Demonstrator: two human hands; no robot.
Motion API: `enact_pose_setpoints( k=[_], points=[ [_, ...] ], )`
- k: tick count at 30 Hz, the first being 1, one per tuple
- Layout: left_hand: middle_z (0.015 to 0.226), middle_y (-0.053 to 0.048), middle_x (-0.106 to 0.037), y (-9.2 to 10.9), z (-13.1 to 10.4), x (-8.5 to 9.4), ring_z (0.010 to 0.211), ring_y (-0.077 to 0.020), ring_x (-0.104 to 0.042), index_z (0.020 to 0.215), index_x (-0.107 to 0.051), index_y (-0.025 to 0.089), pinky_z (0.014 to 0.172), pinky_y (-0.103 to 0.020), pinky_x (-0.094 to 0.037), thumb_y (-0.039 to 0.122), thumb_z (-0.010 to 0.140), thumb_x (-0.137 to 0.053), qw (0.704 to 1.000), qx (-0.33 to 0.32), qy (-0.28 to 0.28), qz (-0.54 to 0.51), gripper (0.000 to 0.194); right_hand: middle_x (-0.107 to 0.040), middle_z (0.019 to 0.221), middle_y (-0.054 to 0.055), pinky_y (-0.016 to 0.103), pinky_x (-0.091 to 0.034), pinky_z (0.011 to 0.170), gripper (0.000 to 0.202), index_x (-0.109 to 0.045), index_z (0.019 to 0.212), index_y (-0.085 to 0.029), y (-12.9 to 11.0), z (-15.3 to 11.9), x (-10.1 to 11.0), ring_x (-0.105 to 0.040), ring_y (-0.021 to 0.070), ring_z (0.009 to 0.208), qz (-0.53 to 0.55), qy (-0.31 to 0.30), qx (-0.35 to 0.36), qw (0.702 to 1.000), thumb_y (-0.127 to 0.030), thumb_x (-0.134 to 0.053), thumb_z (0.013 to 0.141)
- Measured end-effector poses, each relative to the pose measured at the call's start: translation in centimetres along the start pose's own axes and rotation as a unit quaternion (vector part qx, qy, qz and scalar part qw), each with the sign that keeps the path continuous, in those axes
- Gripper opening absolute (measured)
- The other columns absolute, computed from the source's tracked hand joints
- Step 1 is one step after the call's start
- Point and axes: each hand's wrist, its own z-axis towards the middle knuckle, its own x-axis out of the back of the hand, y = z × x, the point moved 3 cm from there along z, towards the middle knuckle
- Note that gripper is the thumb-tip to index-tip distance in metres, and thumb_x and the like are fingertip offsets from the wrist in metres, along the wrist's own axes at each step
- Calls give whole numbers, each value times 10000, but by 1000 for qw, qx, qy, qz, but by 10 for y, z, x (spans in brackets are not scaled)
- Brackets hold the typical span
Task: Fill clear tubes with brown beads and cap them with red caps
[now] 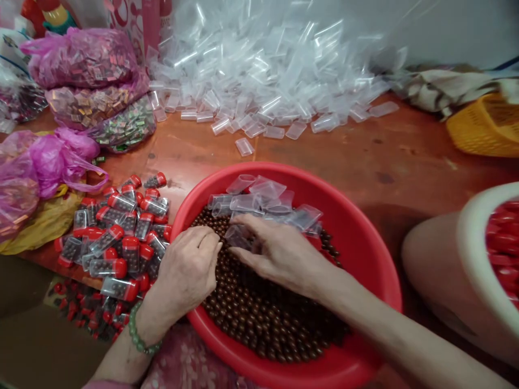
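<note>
A red basin (373, 254) holds a heap of shiny brown balls (259, 324), with several transparent plastic tubes (267, 189) lying on top toward the far side. Over the balls, my right hand (279, 251) has its thumb and fingers around a transparent tube (238, 236). My left hand (190, 265), wearing a green bead bracelet (140, 335) at the wrist, is closed at the basin's left side. Its fingertips face the right hand, and whatever they hold is hidden. Left of that hand lies a pile of filled tubes with red caps (121, 237).
Many empty transparent tubes (259, 81) are heaped along the back of the wooden table (194, 146). Pink bags (85, 59) stand at the left. A pale bucket (438, 254) of red caps (505, 237) and a yellow basket (482, 127) are at the right.
</note>
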Motion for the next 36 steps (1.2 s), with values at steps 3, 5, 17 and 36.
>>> enact_pose_setpoints(
  k=[3, 5, 17, 36],
  points=[
    [997, -135, -693, 0, 0, 0, 964, -234, -642, 935, -608, 117, 878, -400, -546, 134, 954, -375, 1000, 0, -4, -1, 234, -662, 966, 113, 305, -448, 705, 256, -576, 1111, -158, -9, 7, -23, -644, 225, 822, -47, -61, -11, 997, -238, -543, 870],
    [984, -132, -693, 0, 0, -1, 955, -233, -641, 930, -612, 112, 876, -392, -540, 134, 954, -376, 1000, -2, -6, 0, 239, -653, 927, 135, 316, -429, 671, 183, -601, 1018, -146, -9, 7, -31, -639, 241, 776, -56, -88, -23, 994, -214, -517, 870],
    [968, -87, -636, 19, -7, 5, 891, -238, -574, 960, -634, 151, 800, -386, -500, 302, 850, -612, 956, -174, -233, -24, 189, -507, 529, -43, 213, -359, 452, 99, -552, 674, -188, 9, -5, -37, -450, 99, 464, 215, -346, -140, 903, -276, -552, 720],
    [1236, -68, -595, 18, -12, 20, 1178, -137, -553, 1181, -467, 202, 995, -221, -431, 127, 944, -460, 965, -49, -189, -177, 248, -610, 1021, 75, 268, -479, 733, 166, -607, 968, -173, -22, -47, -5, -605, 152, 835, 223, -132, -84, 962, -196, -454, 910]
  ],
)
